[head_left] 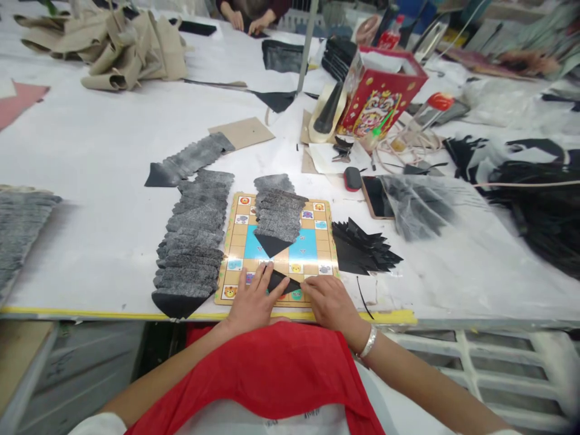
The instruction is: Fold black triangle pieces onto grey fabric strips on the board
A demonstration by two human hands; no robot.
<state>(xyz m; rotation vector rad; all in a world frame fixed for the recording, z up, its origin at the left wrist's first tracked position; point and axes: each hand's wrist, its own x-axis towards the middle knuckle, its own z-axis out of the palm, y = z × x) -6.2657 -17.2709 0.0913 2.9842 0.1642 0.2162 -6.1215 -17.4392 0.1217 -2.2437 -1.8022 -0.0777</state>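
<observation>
A small black pointed piece of leather-like material [284, 282] lies on a game board [235, 241] printed with animal pictures. My left hand [254, 299] rests on the board with its fingers spread, the tips over the left part of the piece. At the piece's right corner, the fingers of my right hand [330, 297] are closed together on its edge. Just beyond my hands, a stack of overlapping grey-backed pieces [280, 217] sits on the board. A longer overlapping row [193, 241] runs along the board's left side, and a fan of black pieces [365, 249] lies to the right.
Farther back stand a red box [383, 90], a glue bottle-like holder [327, 112] and a red-capped container [435, 109]. A phone [377, 196] lies partly under clear plastic. Beige material [136, 48] is heaped back left. Another person's hands [248, 23] work across the table.
</observation>
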